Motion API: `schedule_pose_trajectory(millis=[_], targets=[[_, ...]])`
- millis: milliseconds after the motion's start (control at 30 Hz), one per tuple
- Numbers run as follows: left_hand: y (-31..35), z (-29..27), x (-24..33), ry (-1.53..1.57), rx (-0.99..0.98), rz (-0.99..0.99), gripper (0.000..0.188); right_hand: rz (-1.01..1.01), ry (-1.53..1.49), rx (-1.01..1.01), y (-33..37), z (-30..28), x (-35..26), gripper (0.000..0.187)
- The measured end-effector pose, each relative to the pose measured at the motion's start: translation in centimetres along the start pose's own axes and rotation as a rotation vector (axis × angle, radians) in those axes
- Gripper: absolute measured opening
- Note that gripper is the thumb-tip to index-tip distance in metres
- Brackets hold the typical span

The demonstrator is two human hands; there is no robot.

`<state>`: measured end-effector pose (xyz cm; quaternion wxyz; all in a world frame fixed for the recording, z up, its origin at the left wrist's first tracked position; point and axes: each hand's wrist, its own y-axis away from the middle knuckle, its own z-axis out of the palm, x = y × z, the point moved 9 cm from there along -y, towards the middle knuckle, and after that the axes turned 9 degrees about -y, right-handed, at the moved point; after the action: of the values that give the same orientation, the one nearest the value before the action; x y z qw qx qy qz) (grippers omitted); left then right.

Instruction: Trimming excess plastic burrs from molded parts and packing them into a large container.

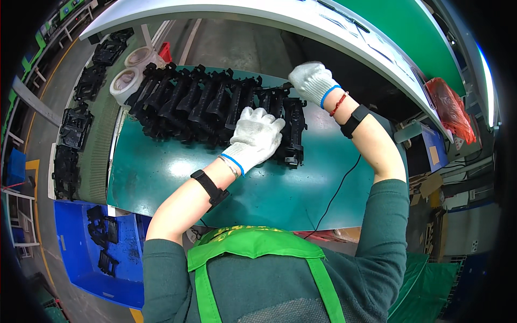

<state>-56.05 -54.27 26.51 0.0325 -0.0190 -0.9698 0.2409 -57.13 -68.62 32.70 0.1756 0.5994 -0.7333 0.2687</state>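
A row of black moulded plastic parts (207, 105) stands close together on the green tabletop (161, 177). My left hand (256, 137), in a white knitted glove, lies against the right part of this row, its fingers curled onto one black plastic part (241, 99). At the row's right end stands another long black part (294, 132), between my two hands. My right hand (313, 82), gloved too, is raised near the far end of that part. Its fingers are folded closed; what they hold, if anything, is hidden.
Rolls of whitish tape (125, 83) stand at the left back. Further left, more black parts (75, 126) lie along a ribbed conveyor (99, 167). Below is a blue bin (75, 258) with black pieces. A white shelf (258, 9) spans the back; a cable (340, 185) crosses the tabletop.
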Motion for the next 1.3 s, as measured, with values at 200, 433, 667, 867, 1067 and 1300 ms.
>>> schedule_pose_trajectory(millis=[200, 433, 667, 867, 1067, 1300], targets=[[-0.5, -0.3, 0.1, 0.008, 0.013, 0.03, 0.025, 0.113, -0.053, 0.005, 1.3, -1.5, 3.5, 0.009], [8.7, -11.0, -4.7, 0.047, 0.3, -0.132, 0.054, 0.666, -1.656, 0.264, 7.5, -11.3, -3.8, 0.052], [44.0, -14.9, -29.7, 0.267, 0.985, -1.241, 0.05, 0.811, -1.559, -0.166, 16.2, -7.7, -13.8, 0.052], [70.0, -16.9, -43.0, 0.063, 1.102, -1.9, 0.072, 0.757, -1.716, -0.264, 11.3, -8.0, -22.8, 0.054], [73.7, -11.0, -52.3, 0.643, 1.107, -1.763, 0.067, 0.585, -1.687, -0.33, 5.5, -10.9, -32.4, 0.053], [78.1, -11.9, -53.6, 0.132, 0.675, -1.571, 0.048, 0.44, -1.554, -0.346, 5.5, -14.7, -36.5, 0.052]])
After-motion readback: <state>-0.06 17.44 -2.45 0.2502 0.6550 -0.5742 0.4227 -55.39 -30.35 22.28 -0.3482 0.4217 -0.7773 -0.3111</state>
